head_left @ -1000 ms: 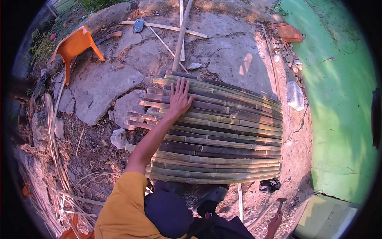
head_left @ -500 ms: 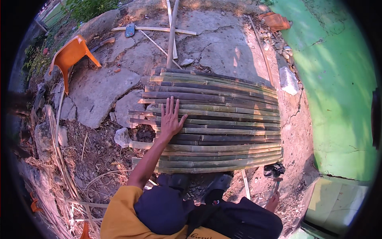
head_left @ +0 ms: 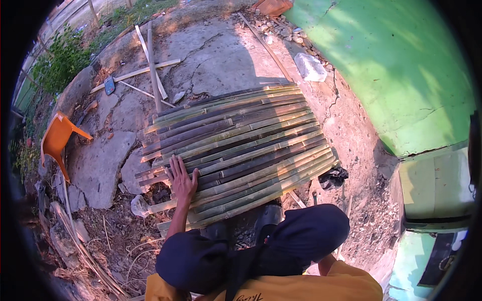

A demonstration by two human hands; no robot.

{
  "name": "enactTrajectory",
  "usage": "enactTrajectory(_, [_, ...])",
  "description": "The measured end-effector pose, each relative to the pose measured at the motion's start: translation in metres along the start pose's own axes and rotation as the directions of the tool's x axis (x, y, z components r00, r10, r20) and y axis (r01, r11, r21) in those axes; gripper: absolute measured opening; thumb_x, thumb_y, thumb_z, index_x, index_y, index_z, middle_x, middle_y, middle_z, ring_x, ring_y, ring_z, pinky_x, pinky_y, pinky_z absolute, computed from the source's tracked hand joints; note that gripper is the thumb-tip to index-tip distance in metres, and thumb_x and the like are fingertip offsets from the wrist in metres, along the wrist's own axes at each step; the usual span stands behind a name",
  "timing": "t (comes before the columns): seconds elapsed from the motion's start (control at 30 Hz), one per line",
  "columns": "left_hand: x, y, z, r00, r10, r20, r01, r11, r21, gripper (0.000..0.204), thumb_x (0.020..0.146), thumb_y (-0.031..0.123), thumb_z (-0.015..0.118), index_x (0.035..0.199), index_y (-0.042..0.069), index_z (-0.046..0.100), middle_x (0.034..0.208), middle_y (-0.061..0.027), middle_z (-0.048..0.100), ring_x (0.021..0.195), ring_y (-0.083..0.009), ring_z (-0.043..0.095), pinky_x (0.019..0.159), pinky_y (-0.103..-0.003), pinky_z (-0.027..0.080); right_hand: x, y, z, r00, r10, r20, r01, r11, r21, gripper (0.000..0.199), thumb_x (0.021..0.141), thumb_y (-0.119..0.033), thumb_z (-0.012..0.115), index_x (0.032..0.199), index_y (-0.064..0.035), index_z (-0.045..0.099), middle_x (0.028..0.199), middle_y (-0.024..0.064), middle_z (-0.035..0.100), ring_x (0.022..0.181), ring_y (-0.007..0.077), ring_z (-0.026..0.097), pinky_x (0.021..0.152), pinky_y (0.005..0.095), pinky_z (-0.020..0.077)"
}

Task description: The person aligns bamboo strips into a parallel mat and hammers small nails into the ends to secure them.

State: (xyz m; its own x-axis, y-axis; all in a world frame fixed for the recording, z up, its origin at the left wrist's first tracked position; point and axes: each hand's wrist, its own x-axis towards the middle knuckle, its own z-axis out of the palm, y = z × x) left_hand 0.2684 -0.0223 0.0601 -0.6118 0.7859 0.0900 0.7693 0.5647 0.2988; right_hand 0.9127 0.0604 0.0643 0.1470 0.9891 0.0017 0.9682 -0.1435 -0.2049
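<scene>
My left hand [head_left: 183, 181] lies flat with fingers stretched out on the left part of a row of split bamboo slats [head_left: 251, 145]. The slats are green, dark and tan, laid side by side with uneven left ends. My right forearm [head_left: 326, 263] shows beside my raised right knee. That knee hides the hand and its fingers. Just above the knee a small dark end [head_left: 315, 197] sticks up, which looks like the hammer seen earlier; most of it is hidden. A crumpled black plastic bag [head_left: 333, 177] lies by the slats' near right corner.
An orange plastic chair [head_left: 59, 140] stands at the left. Wooden strips [head_left: 150, 65] and a phone-like blue thing [head_left: 109, 85] lie on the cracked concrete at the far left. A whitish block [head_left: 310, 67] sits near the green wall [head_left: 386, 70]. Loose strips [head_left: 83, 251] lie at lower left.
The view has turned, so the slats now slant upward to the right. My left hand stays flat on them. My right hand, which held a hammer, has passed out of sight behind the knee.
</scene>
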Motion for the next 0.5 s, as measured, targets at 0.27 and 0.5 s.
enactTrajectory(0.27, [-0.001, 0.012, 0.013, 0.996, 0.010, 0.086, -0.015, 0.998, 0.060, 0.078, 0.109, 0.048, 0.049, 0.169, 0.005, 0.024, 0.178, -0.0234, 0.009, 0.165, -0.0387, 0.007, 0.127, -0.068, -0.001, -0.030, 0.007, 0.033, 0.991, 0.130, 0.004, -0.130, 0.991, -0.029, 0.027, 0.107, -0.029, 0.058, 0.126, -0.0097, 0.058, 0.096, 0.0211, 0.069, 0.088, 0.0404, 0.070, 0.073, 0.0523, 0.0523])
enactTrajectory(0.5, [-0.013, 0.049, 0.023, 0.950, 0.275, 0.150, -0.274, 0.961, -0.028, 0.077, 0.106, 0.044, 0.052, 0.169, 0.009, 0.025, 0.177, -0.0209, 0.015, 0.165, -0.0375, 0.010, 0.130, -0.061, 0.005, -0.030, 0.034, 0.019, 0.991, 0.131, 0.019, -0.132, 0.988, 0.081, 0.026, 0.096, -0.027, 0.071, 0.115, -0.0132, 0.061, 0.105, 0.0156, 0.071, 0.098, 0.0410, 0.070, 0.081, 0.0571, 0.0528])
